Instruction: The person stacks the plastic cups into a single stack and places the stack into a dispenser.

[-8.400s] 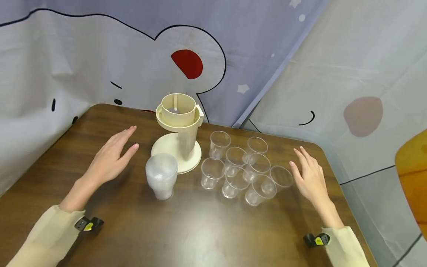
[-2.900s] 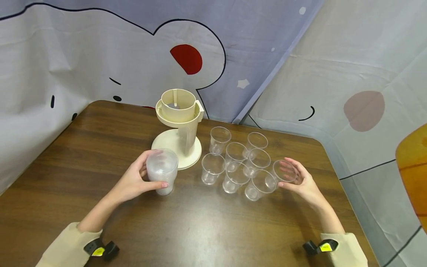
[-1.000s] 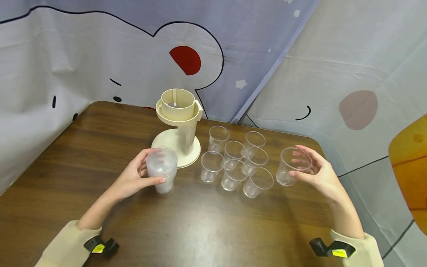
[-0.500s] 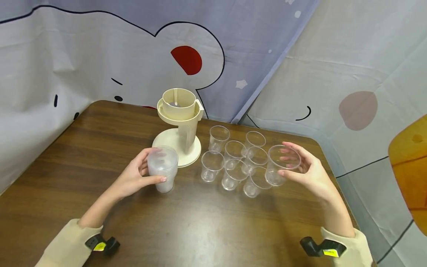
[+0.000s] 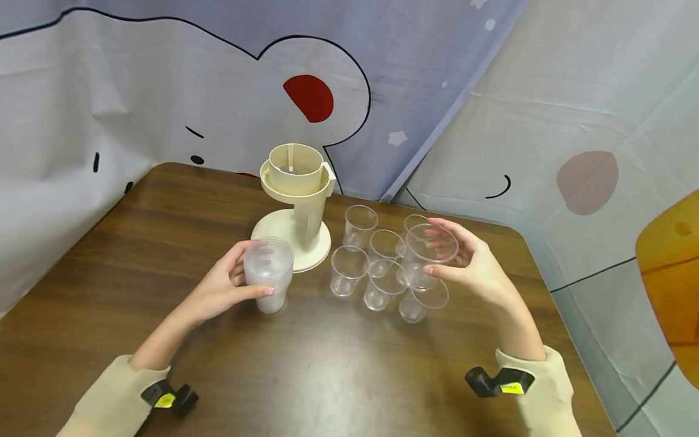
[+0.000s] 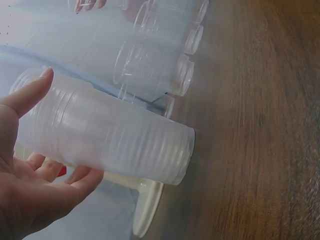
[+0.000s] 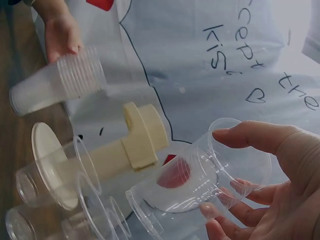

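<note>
My left hand grips a nested stack of clear plastic cups from its left side, thumb in front and fingers behind. The left wrist view shows the stack with its base close to the tabletop. My right hand holds a single clear plastic cup by its side, near the rim. That cup is raised over the right part of a group of upright cups and overlaps some of them. In the right wrist view nothing shows inside the held cup.
Behind the stack stands a cream plastic holder with a round base and a ring-shaped top. The brown wooden table ends at a printed curtain at the back and right. An orange shape sits at the right edge.
Starting apart from the stack, my left hand now grips it. My right hand has taken the rightmost cup, drawn it right, then carried it left over the others.
</note>
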The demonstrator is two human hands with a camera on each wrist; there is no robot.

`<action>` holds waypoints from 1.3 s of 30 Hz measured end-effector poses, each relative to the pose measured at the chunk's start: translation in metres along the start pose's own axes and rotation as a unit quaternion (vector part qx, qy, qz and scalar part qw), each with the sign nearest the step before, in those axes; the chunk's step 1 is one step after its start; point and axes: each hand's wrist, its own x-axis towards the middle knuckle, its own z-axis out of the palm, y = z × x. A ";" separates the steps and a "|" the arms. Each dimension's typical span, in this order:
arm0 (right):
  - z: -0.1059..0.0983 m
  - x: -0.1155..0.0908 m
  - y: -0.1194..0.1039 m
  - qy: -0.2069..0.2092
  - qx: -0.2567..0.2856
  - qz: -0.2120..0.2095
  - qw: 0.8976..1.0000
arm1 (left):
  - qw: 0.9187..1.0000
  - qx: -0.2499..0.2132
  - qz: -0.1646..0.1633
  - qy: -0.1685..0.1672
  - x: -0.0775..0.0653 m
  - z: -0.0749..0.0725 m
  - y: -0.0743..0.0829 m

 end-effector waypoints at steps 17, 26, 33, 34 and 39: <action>0.025 0.018 -0.002 -0.029 0.049 -0.008 0.998 | 1.000 -0.014 -0.012 -0.001 -0.001 -0.002 -0.003; 0.039 0.028 -0.009 -0.041 0.055 -0.013 0.998 | 1.000 -0.019 -0.012 0.001 0.001 0.001 -0.002; 0.045 0.034 -0.013 -0.048 0.071 -0.023 0.996 | 1.000 -0.026 -0.006 0.002 0.001 0.003 -0.001; 0.046 0.035 -0.014 -0.048 0.076 -0.025 0.996 | 1.000 -0.025 -0.005 0.002 0.001 0.003 -0.001; 0.050 0.040 -0.019 -0.049 0.099 -0.036 0.993 | 1.000 -0.018 -0.006 0.008 0.000 0.002 -0.001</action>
